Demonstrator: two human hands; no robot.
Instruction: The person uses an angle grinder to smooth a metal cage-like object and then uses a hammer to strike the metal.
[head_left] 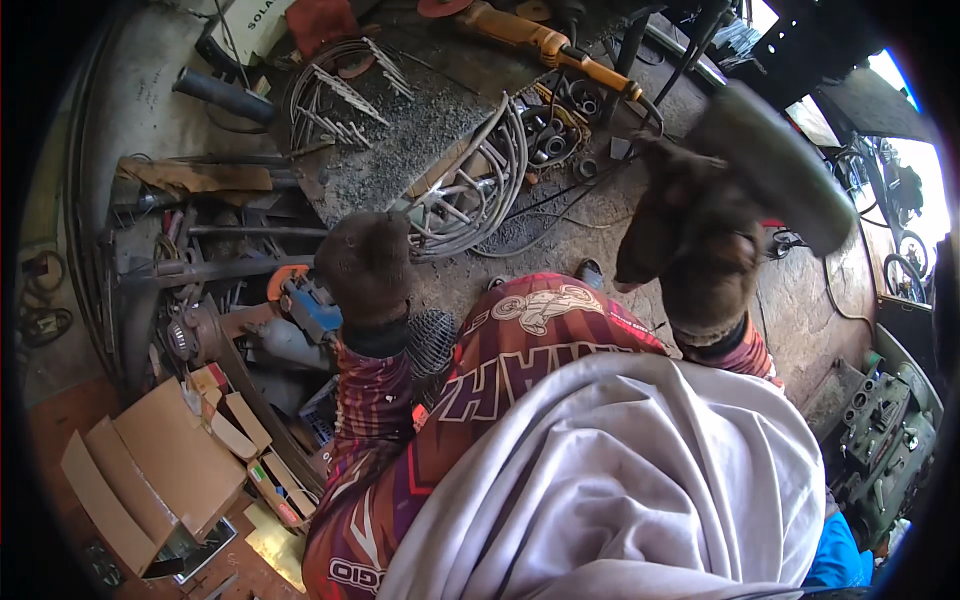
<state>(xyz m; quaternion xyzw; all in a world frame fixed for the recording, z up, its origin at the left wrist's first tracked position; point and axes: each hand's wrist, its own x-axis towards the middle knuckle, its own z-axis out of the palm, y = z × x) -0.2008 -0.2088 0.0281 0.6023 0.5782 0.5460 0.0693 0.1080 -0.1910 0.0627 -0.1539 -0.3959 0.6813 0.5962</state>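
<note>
My right hand [695, 235], in a dark brown work glove, is raised at the right. Its fingers are closed on a thick, dark, rounded block [775, 165], like a large hammer head; motion blurs it and any handle is hidden. My left hand [367, 265], gloved too, is closed beside the near edge of a metal work surface [370, 165] strewn with dark grit. What it grips, if anything, is hidden. Just right of it, bundled curved metal rods with cross pieces [475, 205] reach over the edge. More bent rods [345, 90] lie farther back.
An orange-yellow angle grinder [530, 38] lies at the back with its cord. Cardboard boxes [165, 460] stand at lower left, near metal bars [220, 265] and a blue-and-orange tool [308, 305]. A greenish machine [885, 425] stands at right. Cables cross the floor [600, 215].
</note>
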